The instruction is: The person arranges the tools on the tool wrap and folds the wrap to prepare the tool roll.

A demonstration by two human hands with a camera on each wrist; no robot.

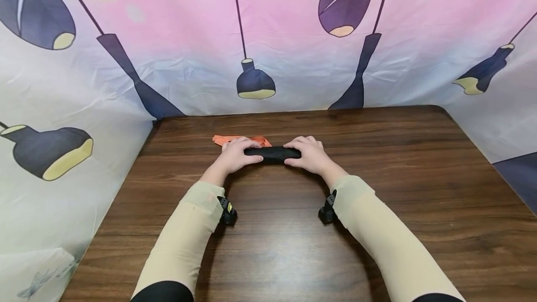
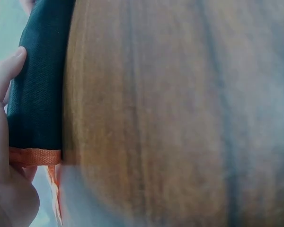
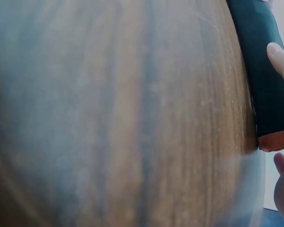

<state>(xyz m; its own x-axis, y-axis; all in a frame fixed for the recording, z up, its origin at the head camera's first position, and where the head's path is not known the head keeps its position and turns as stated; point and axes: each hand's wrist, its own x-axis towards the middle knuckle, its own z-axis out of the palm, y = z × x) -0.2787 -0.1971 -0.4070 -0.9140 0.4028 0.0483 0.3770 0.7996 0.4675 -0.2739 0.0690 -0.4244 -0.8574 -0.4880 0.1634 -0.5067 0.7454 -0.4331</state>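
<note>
A black fabric roll (image 1: 273, 154) lies crosswise over the far half of the table. At its left end my left hand (image 1: 237, 154) grips it, thumb along the near side and fingers over the top and back. My right hand (image 1: 311, 155) holds the right end in the same way. Orange edging (image 2: 42, 156) trims the left end in the left wrist view, and matching edging (image 3: 277, 140) shows at the other end in the right wrist view. An orange strap (image 1: 221, 140) trails behind the roll, partly hidden by my left hand.
The brown wood-grain table (image 1: 272, 236) stretches toward me and to both sides. A printed curtain (image 1: 189, 36) with lamp drawings hangs right behind its far edge and along the sides. Small black wrist cameras (image 1: 229, 212) sit at both cuffs.
</note>
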